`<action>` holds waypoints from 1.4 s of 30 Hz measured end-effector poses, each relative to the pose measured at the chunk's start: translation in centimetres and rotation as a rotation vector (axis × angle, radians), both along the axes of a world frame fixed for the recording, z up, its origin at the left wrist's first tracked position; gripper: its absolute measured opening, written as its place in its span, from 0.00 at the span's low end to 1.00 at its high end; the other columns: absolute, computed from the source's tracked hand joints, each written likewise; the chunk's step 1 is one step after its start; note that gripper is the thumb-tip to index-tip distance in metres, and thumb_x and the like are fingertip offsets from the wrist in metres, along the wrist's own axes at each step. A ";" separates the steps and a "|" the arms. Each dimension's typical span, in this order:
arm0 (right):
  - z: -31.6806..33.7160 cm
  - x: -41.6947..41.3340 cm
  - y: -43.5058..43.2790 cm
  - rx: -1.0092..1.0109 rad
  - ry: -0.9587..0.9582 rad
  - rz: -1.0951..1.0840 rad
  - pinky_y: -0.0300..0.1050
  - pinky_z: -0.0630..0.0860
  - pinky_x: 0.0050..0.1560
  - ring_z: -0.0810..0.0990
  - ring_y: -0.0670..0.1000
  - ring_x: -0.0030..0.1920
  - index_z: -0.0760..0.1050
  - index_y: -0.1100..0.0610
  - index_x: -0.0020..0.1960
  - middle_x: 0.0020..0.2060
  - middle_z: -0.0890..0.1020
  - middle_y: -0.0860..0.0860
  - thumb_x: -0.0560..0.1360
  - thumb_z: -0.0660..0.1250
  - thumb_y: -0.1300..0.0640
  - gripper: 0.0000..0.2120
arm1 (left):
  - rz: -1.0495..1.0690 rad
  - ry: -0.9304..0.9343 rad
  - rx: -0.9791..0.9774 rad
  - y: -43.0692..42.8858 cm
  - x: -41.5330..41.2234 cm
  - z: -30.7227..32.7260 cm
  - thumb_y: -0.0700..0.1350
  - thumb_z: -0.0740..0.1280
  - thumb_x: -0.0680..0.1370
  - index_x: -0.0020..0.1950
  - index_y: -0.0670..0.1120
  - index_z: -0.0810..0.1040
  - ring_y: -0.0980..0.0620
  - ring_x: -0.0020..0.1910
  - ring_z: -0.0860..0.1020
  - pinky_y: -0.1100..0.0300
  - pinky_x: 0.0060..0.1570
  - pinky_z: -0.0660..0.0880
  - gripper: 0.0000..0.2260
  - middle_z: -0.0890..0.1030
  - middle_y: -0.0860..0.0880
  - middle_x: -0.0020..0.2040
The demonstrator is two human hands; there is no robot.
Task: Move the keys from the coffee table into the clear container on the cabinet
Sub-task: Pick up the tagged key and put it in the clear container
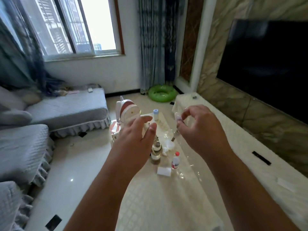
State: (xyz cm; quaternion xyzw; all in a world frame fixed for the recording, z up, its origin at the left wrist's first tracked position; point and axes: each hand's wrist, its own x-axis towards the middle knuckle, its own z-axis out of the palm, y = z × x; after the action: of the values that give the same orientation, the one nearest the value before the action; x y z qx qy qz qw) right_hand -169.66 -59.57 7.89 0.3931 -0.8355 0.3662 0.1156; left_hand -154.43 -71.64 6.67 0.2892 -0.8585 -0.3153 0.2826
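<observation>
Both my hands hover above the long coffee table (160,197), which wears a cream quilted cover. My left hand (138,132) is spread with straight fingers and holds nothing. My right hand (198,127) has its thumb and fingers curled toward a blurred clear thing (177,116) at its fingertips; whether it grips that thing is unclear. A small dark item (173,139) lies on the table between the hands; I cannot tell whether it is the keys. The low cabinet (250,147) runs along the right wall under the television.
On the table stand a white backpack (128,112), a blue-capped bottle (155,115), a red-capped bottle (175,161), stacked jars (156,152) and a white packet (164,171). Grey sofas (66,107) line the left. A green swim ring (162,93) lies on the floor.
</observation>
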 end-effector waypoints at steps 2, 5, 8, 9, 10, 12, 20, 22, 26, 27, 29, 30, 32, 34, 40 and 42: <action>2.2 1.0 0.5 -0.032 0.019 -0.033 0.51 0.75 0.54 0.76 0.50 0.53 0.77 0.49 0.46 0.50 0.78 0.47 0.74 0.68 0.47 0.07 | -0.036 0.019 -0.022 0.0 0.5 1.8 0.62 0.56 0.77 0.64 0.61 0.72 0.53 0.60 0.73 0.56 0.54 0.69 0.18 0.74 0.55 0.63; 4.8 2.8 1.0 -0.077 0.055 -0.098 0.46 0.73 0.46 0.75 0.47 0.50 0.76 0.50 0.47 0.49 0.77 0.46 0.74 0.67 0.47 0.07 | -0.091 0.047 -0.048 -0.2 1.3 4.2 0.64 0.54 0.75 0.65 0.60 0.72 0.52 0.61 0.73 0.49 0.59 0.71 0.22 0.74 0.55 0.64; 6.3 4.7 1.6 -0.105 0.087 -0.157 0.42 0.69 0.42 0.74 0.44 0.47 0.75 0.48 0.47 0.47 0.76 0.43 0.74 0.67 0.46 0.07 | -0.144 0.041 -0.084 -0.4 2.4 5.9 0.66 0.52 0.74 0.67 0.60 0.70 0.50 0.61 0.74 0.45 0.59 0.71 0.24 0.74 0.54 0.65; 6.6 5.2 1.7 -0.111 0.093 -0.170 0.42 0.70 0.43 0.74 0.44 0.47 0.74 0.48 0.47 0.47 0.76 0.43 0.75 0.67 0.46 0.06 | -0.159 0.037 -0.100 -0.5 2.7 6.3 0.66 0.52 0.74 0.67 0.61 0.70 0.50 0.61 0.74 0.45 0.60 0.71 0.24 0.73 0.54 0.66; 6.9 5.8 1.9 -0.113 0.099 -0.183 0.43 0.71 0.44 0.74 0.44 0.48 0.74 0.48 0.47 0.47 0.76 0.43 0.75 0.66 0.46 0.06 | -0.171 0.032 -0.124 -0.7 2.9 6.6 0.66 0.52 0.75 0.67 0.61 0.70 0.50 0.61 0.74 0.45 0.60 0.71 0.24 0.73 0.54 0.66; 7.2 6.8 2.3 -0.111 0.116 -0.221 0.45 0.74 0.47 0.75 0.45 0.48 0.75 0.49 0.48 0.47 0.76 0.43 0.76 0.67 0.47 0.07 | -0.192 0.013 -0.169 -0.9 3.2 6.8 0.67 0.51 0.75 0.67 0.63 0.69 0.51 0.62 0.73 0.45 0.60 0.70 0.23 0.72 0.56 0.67; 7.4 10.1 6.8 -0.092 0.171 -0.433 0.42 0.73 0.44 0.74 0.42 0.45 0.75 0.47 0.45 0.43 0.76 0.40 0.76 0.67 0.46 0.05 | -0.359 0.067 -0.178 1.5 3.1 6.9 0.66 0.54 0.76 0.65 0.65 0.70 0.53 0.63 0.71 0.59 0.50 0.62 0.19 0.74 0.59 0.66; 7.3 10.5 8.5 -0.086 0.182 -0.488 0.42 0.71 0.42 0.74 0.42 0.44 0.75 0.47 0.45 0.42 0.75 0.40 0.76 0.66 0.45 0.06 | -0.427 0.069 -0.142 2.7 2.7 7.0 0.65 0.54 0.76 0.66 0.65 0.69 0.55 0.64 0.70 0.59 0.51 0.63 0.19 0.71 0.61 0.66; 7.1 11.1 12.4 -0.116 0.185 -0.586 0.42 0.71 0.41 0.74 0.42 0.42 0.74 0.46 0.43 0.40 0.74 0.38 0.76 0.65 0.45 0.07 | -0.552 0.077 -0.101 5.4 1.9 6.8 0.63 0.55 0.77 0.66 0.63 0.69 0.58 0.66 0.67 0.59 0.55 0.63 0.19 0.70 0.61 0.67; 7.0 11.2 13.4 -0.118 0.181 -0.609 0.43 0.71 0.41 0.74 0.42 0.43 0.74 0.46 0.43 0.40 0.74 0.38 0.76 0.65 0.44 0.07 | -0.582 0.079 -0.098 6.3 1.6 6.7 0.63 0.55 0.77 0.66 0.62 0.69 0.58 0.66 0.66 0.60 0.56 0.62 0.19 0.70 0.61 0.67; 6.8 11.1 15.5 -0.124 0.173 -0.648 0.43 0.69 0.42 0.74 0.43 0.44 0.74 0.46 0.44 0.41 0.74 0.39 0.77 0.65 0.44 0.07 | -0.630 0.083 -0.098 8.0 1.0 6.7 0.63 0.55 0.77 0.66 0.61 0.70 0.57 0.66 0.67 0.60 0.57 0.63 0.19 0.71 0.60 0.66; 6.7 11.1 16.6 -0.122 0.172 -0.669 0.43 0.69 0.42 0.74 0.43 0.44 0.74 0.47 0.44 0.41 0.74 0.39 0.77 0.64 0.44 0.08 | -0.646 0.081 -0.100 8.9 0.6 6.8 0.63 0.55 0.77 0.67 0.61 0.70 0.56 0.66 0.67 0.60 0.57 0.63 0.20 0.71 0.60 0.66; 6.4 10.9 18.9 -0.110 0.164 -0.709 0.43 0.68 0.41 0.74 0.43 0.44 0.74 0.47 0.45 0.42 0.74 0.40 0.77 0.64 0.43 0.08 | -0.670 0.063 -0.111 10.9 -0.2 6.8 0.64 0.54 0.76 0.67 0.61 0.69 0.56 0.66 0.67 0.59 0.56 0.64 0.21 0.70 0.60 0.67; 6.1 10.8 21.3 -0.100 0.147 -0.743 0.44 0.70 0.41 0.74 0.43 0.43 0.74 0.47 0.45 0.42 0.75 0.41 0.77 0.64 0.42 0.09 | -0.694 0.059 -0.117 13.2 -1.0 6.8 0.63 0.54 0.77 0.67 0.60 0.69 0.56 0.66 0.68 0.58 0.57 0.65 0.21 0.70 0.59 0.68; 5.4 10.2 30.0 -0.129 0.100 -0.829 0.44 0.68 0.39 0.73 0.43 0.43 0.74 0.47 0.42 0.41 0.75 0.39 0.75 0.65 0.43 0.08 | -0.790 0.041 -0.094 21.5 -3.0 6.8 0.62 0.55 0.76 0.67 0.60 0.70 0.56 0.66 0.67 0.57 0.62 0.64 0.21 0.71 0.59 0.65; 5.1 10.0 32.8 -0.103 0.094 -0.850 0.43 0.66 0.37 0.72 0.42 0.41 0.72 0.46 0.41 0.39 0.73 0.39 0.75 0.64 0.43 0.09 | -0.804 0.058 -0.107 24.2 -3.5 6.8 0.61 0.55 0.76 0.66 0.60 0.70 0.56 0.66 0.67 0.57 0.61 0.64 0.20 0.71 0.61 0.64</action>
State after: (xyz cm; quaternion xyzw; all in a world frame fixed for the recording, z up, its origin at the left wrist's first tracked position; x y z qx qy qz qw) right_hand -159.68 -26.78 13.02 0.0239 -0.8975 0.3091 0.3136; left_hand -157.94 -47.41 13.43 -0.0937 -0.9100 -0.3637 0.1755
